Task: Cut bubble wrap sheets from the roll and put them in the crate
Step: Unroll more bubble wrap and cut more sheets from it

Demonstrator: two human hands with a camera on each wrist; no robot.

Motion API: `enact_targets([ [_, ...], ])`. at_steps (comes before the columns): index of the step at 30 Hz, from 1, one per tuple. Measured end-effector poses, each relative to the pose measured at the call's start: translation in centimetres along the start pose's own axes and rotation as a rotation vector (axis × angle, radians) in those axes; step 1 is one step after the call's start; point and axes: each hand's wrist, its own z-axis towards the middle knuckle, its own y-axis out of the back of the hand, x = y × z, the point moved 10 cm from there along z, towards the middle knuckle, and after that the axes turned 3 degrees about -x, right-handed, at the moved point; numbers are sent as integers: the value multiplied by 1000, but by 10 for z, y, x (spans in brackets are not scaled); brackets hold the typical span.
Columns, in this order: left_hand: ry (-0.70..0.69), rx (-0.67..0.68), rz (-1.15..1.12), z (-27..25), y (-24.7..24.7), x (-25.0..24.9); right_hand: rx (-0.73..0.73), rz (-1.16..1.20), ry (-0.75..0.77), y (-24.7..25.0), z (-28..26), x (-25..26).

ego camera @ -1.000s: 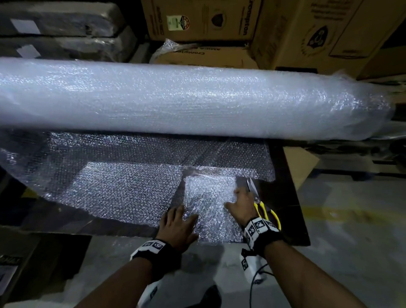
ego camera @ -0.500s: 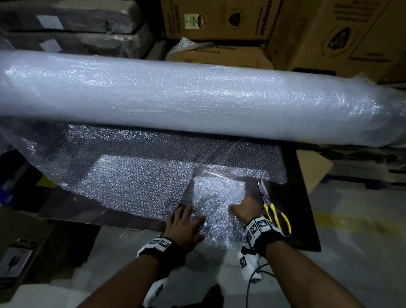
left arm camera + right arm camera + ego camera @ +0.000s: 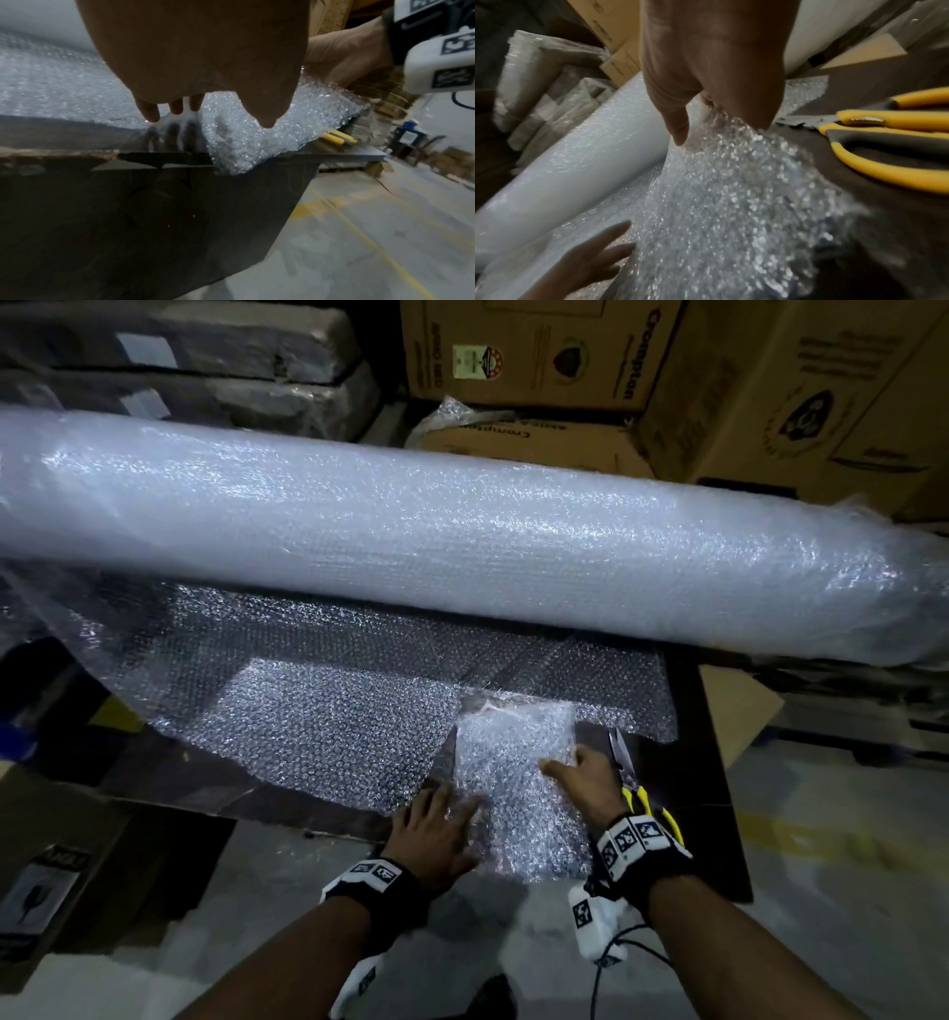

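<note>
A: What takes up the most room?

B: The bubble wrap roll (image 3: 462,546), a long pale cylinder with a fine pebbled sheen, lying across the far side of the dark table (image 3: 714,814). Brown cardboard boxes (image 3: 524,351) are stacked behind it. From under the roll an unrolled sheet (image 3: 318,711) spreads flat toward the near edge, clear and dimpled, ragged along its cut border.

A: And the cut piece?

B: A smaller rectangle of the same glittery film, the cut sheet (image 3: 513,762), lies at the near edge of the table, its near end hanging just over the edge. It sits between the two hands.

A: How do the hands lie?

B: The left hand (image 3: 436,834) lies flat, fingers spread, pressing on the sheet's near left corner. The right hand (image 3: 585,778) is at its right edge; the right wrist view shows thumb and fingers pinching a fold of the film.

A: Anything smaller?

B: Scissors (image 3: 637,788) with steel blades and yellow handles lie on the table just right of the right hand, untouched.

A: Any change from a second ago?

B: Little. Both hands stay at the piece, and the scissors have not moved; the view has swung slightly leftward.
</note>
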Motion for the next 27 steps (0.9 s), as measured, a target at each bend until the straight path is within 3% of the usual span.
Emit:
enact_targets([
  [5, 96, -245, -255, 2, 38, 27, 83, -7, 299, 9, -23, 66],
  [9, 95, -515, -785, 1, 77, 57, 176, -40, 522, 13, -53, 121],
  [12, 71, -556, -1096, -6, 102, 76, 192, -41, 585, 20, -67, 145],
  [17, 15, -500, -1160, -25, 135, 96, 138, -36, 678, 17, -90, 188],
  [21, 28, -598, -1230, -56, 164, 133, 116, 4, 699, -7, -103, 229],
  [24, 108, -680, -1284, -89, 176, 182, 118, 51, 745, -48, -112, 263],
  [27, 198, -768, -1292, -134, 180, 239, 238, 130, 692, -115, -124, 288],
])
